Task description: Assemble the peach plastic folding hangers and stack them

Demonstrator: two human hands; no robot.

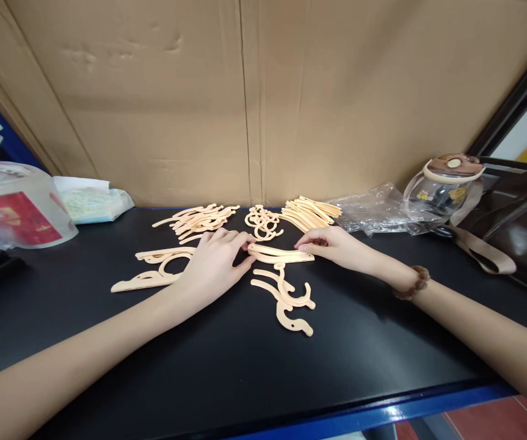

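Observation:
Two peach plastic hanger arms (275,252) lie together, one along the other, between my hands. My left hand (215,263) pinches their left end between thumb and fingers. At the right end, the thumb and fingers of my right hand (334,247) are closed on them. Just below are a loose hook (294,299), a curved piece with a hole (290,321) and a thin strip (267,278), partly overlapping. Beside my left wrist lie assembled folding hangers (144,281), partly hidden by that hand.
Behind my hands are piles of curved arms (203,220), hooks (261,221) and long strips (311,211). Clear plastic wrap (377,211) and a lidded bottle (446,189) stand right. A tissue pack (93,201) and translucent container (25,208) sit left. Cardboard (176,110) backs the black table (208,379).

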